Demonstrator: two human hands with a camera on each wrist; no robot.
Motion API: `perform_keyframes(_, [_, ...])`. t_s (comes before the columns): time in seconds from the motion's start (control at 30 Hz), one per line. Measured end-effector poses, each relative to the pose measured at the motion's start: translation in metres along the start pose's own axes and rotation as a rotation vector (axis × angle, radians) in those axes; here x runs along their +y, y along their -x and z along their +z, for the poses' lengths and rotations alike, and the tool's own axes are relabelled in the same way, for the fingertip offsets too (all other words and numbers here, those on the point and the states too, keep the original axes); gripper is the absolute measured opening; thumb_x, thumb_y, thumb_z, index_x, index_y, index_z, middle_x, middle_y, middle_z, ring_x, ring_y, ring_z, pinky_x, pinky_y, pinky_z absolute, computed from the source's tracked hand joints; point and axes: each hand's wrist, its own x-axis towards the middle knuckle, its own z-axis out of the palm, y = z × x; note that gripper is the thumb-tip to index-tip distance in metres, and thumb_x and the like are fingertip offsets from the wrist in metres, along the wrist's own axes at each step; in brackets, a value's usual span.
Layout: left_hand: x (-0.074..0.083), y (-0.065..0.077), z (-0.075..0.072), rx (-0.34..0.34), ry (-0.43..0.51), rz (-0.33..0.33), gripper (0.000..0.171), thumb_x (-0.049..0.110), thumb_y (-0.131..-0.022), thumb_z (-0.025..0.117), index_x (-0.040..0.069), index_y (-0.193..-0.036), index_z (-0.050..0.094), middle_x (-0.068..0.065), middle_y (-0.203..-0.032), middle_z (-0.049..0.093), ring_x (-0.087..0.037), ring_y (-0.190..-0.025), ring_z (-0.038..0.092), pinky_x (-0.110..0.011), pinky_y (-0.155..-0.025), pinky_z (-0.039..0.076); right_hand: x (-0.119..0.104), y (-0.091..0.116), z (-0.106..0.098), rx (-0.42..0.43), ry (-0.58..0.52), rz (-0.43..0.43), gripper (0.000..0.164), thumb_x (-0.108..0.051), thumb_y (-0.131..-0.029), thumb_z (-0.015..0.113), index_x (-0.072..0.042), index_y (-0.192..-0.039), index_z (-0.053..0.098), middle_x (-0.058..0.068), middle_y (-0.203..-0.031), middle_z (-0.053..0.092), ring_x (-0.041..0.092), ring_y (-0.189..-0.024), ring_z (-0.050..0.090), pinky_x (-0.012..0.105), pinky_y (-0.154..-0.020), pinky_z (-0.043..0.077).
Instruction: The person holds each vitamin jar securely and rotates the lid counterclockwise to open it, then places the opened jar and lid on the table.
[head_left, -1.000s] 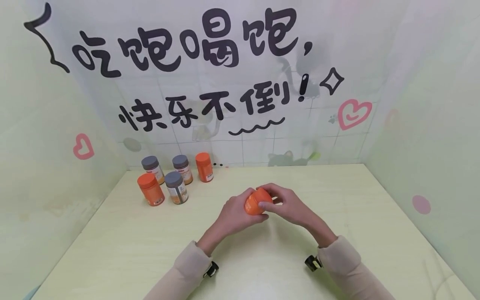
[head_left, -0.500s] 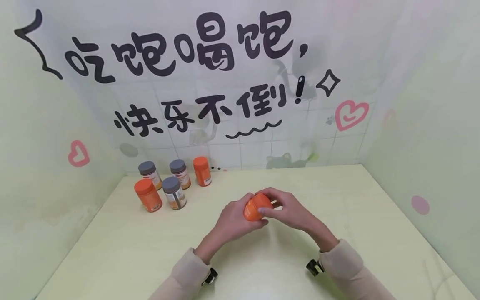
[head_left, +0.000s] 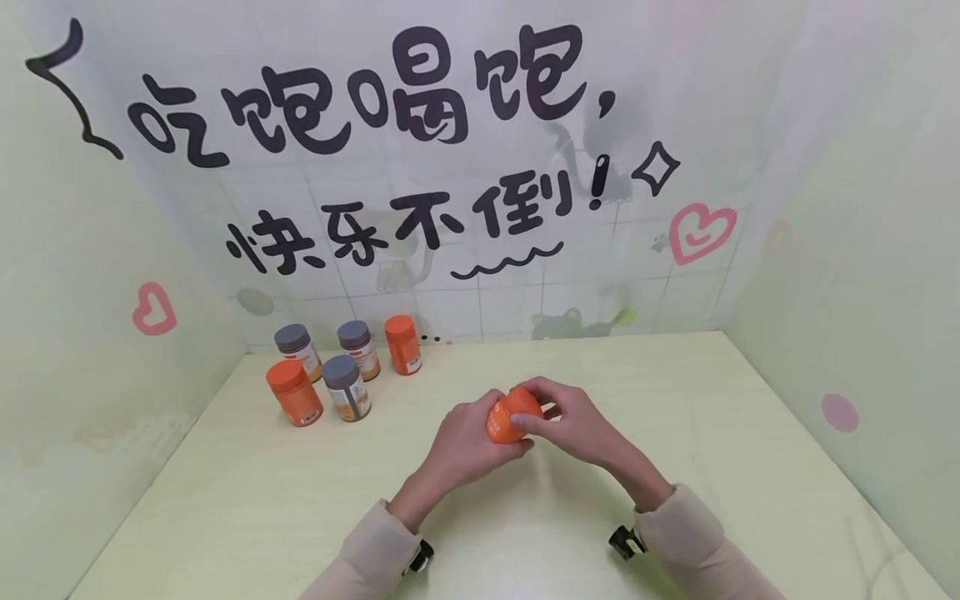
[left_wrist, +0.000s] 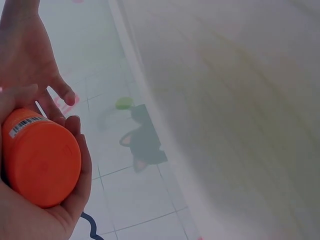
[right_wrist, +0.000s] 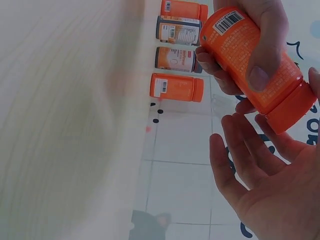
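Observation:
Above the table, my left hand (head_left: pixel 461 442) grips an orange bottle (head_left: pixel 499 425) round its body. In the right wrist view the bottle (right_wrist: pixel 240 50) tilts, its barcode label facing the camera and the left thumb lying across its side. Its round base (left_wrist: pixel 44 165) fills the lower left of the left wrist view. My right hand (head_left: pixel 577 423) pinches the orange lid (head_left: pixel 527 403) between thumb and fingers. The right wrist view has the lid (right_wrist: pixel 294 107) seated on the bottle, with the right hand's other fingers (right_wrist: pixel 245 150) spread loosely beside it.
Several bottles stand at the back left: orange ones (head_left: pixel 295 396) (head_left: pixel 403 346) and grey-lidded ones (head_left: pixel 348 390) (head_left: pixel 360 350) (head_left: pixel 298 350). A lettered backdrop (head_left: pixel 480 308) rises behind the pale table (head_left: pixel 225 500). Black wrist cameras (head_left: pixel 626 542) sit at both cuffs.
The head view has shifted slightly, so the backdrop and standing bottles appear a little lower and further left. Both hands stay on the orange bottle, the right one at its lid.

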Motion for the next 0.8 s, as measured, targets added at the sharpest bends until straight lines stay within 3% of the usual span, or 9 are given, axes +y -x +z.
perform_keyframes(0.53, [0.0055,0.0025,-0.0023,0.030,-0.037,0.048,0.039,0.033,-0.082,0.084,0.018,-0.110,0.060,0.008,-0.087,0.068,-0.006,-0.069,0.058,-0.022,-0.062,0.051,-0.0076,0.0033,0.0058,0.088,0.022,0.074,0.030,-0.040,-0.094,0.072,-0.019,-0.116,0.071,-0.002,-0.103,0.072,0.019,-0.089,0.064,0.032,-0.071,0.056])
perform_keyframes(0.8, [0.0055,0.0020,0.0002,0.052,-0.084,0.070,0.039,0.033,-0.083,0.084,0.018,-0.110,0.060,0.008,-0.087,0.068,-0.006,-0.069,0.058,-0.022,-0.061,0.049,-0.0067,0.0035,0.0079,0.115,0.018,0.089,0.028,-0.041,-0.094,0.072,-0.018,-0.110,0.072,-0.003,-0.097,0.072,0.019,-0.088,0.063,0.031,-0.069,0.055])
